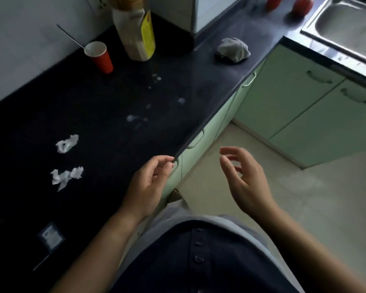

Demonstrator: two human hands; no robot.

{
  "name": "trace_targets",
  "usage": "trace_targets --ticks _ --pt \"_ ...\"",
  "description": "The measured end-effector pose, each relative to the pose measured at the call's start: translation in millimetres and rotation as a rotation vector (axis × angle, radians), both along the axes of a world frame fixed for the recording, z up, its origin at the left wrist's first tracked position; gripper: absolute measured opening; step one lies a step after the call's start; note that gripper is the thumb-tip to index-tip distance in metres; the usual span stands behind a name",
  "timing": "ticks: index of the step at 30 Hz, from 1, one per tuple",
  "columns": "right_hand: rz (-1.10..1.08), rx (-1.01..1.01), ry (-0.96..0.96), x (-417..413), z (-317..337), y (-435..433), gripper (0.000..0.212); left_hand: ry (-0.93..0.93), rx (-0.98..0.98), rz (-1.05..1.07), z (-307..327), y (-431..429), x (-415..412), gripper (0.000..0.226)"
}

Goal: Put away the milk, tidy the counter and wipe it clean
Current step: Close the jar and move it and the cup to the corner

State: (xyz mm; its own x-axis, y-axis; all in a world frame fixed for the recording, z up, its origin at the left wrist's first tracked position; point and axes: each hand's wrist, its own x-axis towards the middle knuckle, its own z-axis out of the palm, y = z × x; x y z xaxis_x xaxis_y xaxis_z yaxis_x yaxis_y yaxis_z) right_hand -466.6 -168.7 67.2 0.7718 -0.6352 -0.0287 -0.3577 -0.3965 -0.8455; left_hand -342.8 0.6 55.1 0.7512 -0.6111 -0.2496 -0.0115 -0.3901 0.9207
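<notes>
A tall milk bottle [135,32] with a yellow label stands at the back of the dark counter [106,157]. Beside it is a red paper cup [99,57] with a thin stirrer in it. White milk spills [135,119] dot the counter's middle. Two crumpled white tissues [67,143] [66,176] lie to the left. A grey cloth [234,49] is bunched near the counter's front edge, far right. My left hand [148,182] hovers at the counter's edge, fingers loosely apart and empty. My right hand [245,176] is open over the floor, holding nothing.
A steel sink [347,28] sits at the top right above green cabinet doors [304,106]. Two red objects [302,5] stand on the counter near the sink. A small dark packet [50,235] lies at the counter's near left. A white appliance [207,11] stands behind the bottle.
</notes>
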Motion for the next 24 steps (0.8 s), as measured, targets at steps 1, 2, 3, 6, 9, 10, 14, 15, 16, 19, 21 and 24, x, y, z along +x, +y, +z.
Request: trace_targets --ticks 1,2,3,6,9,10,14,15,16,19,21,24 --pt "0.016 -0.009 -0.004 24 3 -7 0.031 -0.014 0.009 0.010 1 -6 20 0.023" --pt "0.030 -0.017 -0.008 47 6 -13 0.030 -0.032 0.022 0.019 1 -11 42 0.020" --pt "0.046 -0.025 -0.013 72 8 -19 0.032 -0.053 0.043 0.028 0 -15 65 0.019" --pt "0.103 -0.056 -0.035 139 10 -34 0.038 -0.150 0.151 0.043 -7 -23 134 0.025" --pt "0.145 -0.086 -0.040 197 11 -48 0.032 -0.225 0.282 0.053 -14 -28 194 0.027" --pt "0.162 -0.091 -0.035 215 12 -52 0.030 -0.246 0.327 0.055 -16 -30 212 0.029" --pt "0.272 -0.163 -0.029 284 17 -71 0.030 -0.307 0.482 0.080 -29 -45 274 0.035" --pt "0.297 -0.184 -0.034 302 18 -77 0.030 -0.313 0.520 0.085 -33 -50 287 0.036" --pt "0.318 -0.199 -0.043 320 18 -83 0.031 -0.317 0.554 0.096 -40 -54 298 0.037" --pt "0.353 -0.231 -0.089 375 19 -102 0.033 -0.340 0.638 0.149 -58 -69 323 0.038" --pt "0.381 -0.276 -0.143 412 22 -116 0.034 -0.347 0.713 0.175 -70 -75 335 0.040" --pt "0.422 -0.331 -0.207 462 29 -132 0.035 -0.390 0.808 0.204 -88 -80 346 0.047"
